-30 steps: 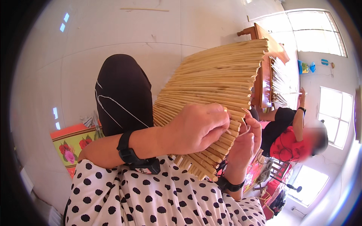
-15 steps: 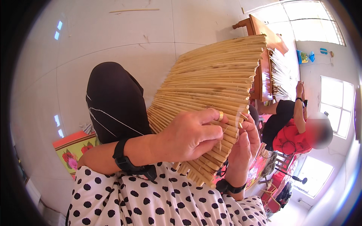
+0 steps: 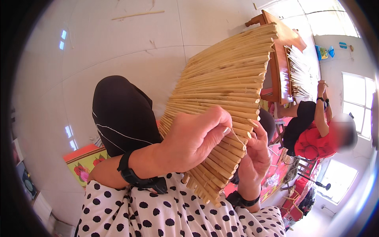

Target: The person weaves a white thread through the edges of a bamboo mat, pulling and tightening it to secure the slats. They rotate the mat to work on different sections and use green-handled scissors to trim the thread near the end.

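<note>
A mat of thin tan sticks (image 3: 221,85), bound side by side with fine thread, slopes across my lap. Above its near part, my left hand (image 3: 195,138) is closed, thumb and fingers pinching a thin pale string (image 3: 238,137). This string runs from the fingertips toward the stick ends at the mat's right edge. My right hand (image 3: 254,160) is at that edge, partly under the mat, its fingers closed around the stick ends. The mat hides some of the right fingers.
My dark-clad knee (image 3: 122,112) rises left of the mat. Beyond it stands a wooden bench (image 3: 282,59) beside a bundle of pale sticks (image 3: 302,75). A person in red (image 3: 316,140) sits at the right. One loose stick (image 3: 138,15) lies on the tiled floor.
My left hand has turned and its fingertips have drawn together on the string, which now shows stretched to the mat's edge. The right hand stays at the edge. The whole view has shifted slightly.
</note>
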The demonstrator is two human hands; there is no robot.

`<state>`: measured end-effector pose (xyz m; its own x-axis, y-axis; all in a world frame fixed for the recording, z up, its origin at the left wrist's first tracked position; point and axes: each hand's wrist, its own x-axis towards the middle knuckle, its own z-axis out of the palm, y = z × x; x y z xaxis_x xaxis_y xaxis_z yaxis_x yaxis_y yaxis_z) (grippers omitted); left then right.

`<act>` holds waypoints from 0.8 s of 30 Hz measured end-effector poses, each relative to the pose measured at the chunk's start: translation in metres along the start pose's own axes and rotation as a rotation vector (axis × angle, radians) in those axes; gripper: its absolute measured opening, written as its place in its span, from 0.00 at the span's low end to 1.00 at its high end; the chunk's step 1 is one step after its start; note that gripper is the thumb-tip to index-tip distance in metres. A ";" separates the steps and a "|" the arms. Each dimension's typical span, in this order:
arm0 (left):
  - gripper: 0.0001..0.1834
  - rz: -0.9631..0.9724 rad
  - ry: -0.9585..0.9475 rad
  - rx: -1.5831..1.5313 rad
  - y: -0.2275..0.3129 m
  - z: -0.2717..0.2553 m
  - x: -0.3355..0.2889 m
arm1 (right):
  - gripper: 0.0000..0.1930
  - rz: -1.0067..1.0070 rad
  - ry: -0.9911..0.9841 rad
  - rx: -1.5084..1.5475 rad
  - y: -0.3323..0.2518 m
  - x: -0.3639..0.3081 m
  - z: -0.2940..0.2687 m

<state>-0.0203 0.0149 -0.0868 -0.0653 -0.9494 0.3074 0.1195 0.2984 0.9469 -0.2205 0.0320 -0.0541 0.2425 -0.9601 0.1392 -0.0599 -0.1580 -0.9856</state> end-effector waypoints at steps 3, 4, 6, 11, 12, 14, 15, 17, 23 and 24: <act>0.03 0.076 0.017 0.107 0.003 -0.004 0.007 | 0.19 -0.024 -0.090 -0.054 0.004 0.002 -0.004; 0.03 0.113 0.015 0.166 0.005 -0.006 0.010 | 0.20 -0.040 -0.124 -0.068 0.006 0.003 -0.006; 0.04 0.152 -0.012 0.248 0.010 -0.008 0.015 | 0.24 -0.062 -0.157 -0.029 0.011 0.006 -0.006; 0.05 0.186 -0.030 0.326 0.011 -0.004 0.021 | 0.24 -0.105 -0.162 0.064 0.023 0.007 -0.009; 0.05 0.183 -0.029 0.332 0.010 -0.003 0.020 | 0.23 -0.111 -0.159 0.085 0.025 0.007 -0.010; 0.04 0.143 -0.054 0.333 0.012 -0.002 0.019 | 0.23 -0.120 -0.172 0.083 0.027 0.007 -0.014; 0.04 0.106 -0.081 0.328 0.016 -0.004 0.018 | 0.23 -0.121 -0.182 0.088 0.027 0.006 -0.016; 0.04 0.007 -0.112 0.278 0.019 -0.006 0.016 | 0.24 -0.130 -0.211 0.085 0.026 0.007 -0.018; 0.08 -0.263 -0.158 0.196 0.041 -0.011 0.014 | 0.28 -0.212 -0.300 -0.009 0.025 0.019 -0.018; 0.08 -0.308 -0.146 0.205 0.044 -0.014 0.013 | 0.28 -0.205 -0.302 -0.011 0.026 0.020 -0.016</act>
<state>-0.0024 0.0139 -0.0425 -0.2092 -0.9779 0.0021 -0.1266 0.0292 0.9915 -0.2329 0.0053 -0.0751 0.5255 -0.7969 0.2981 0.0101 -0.3445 -0.9387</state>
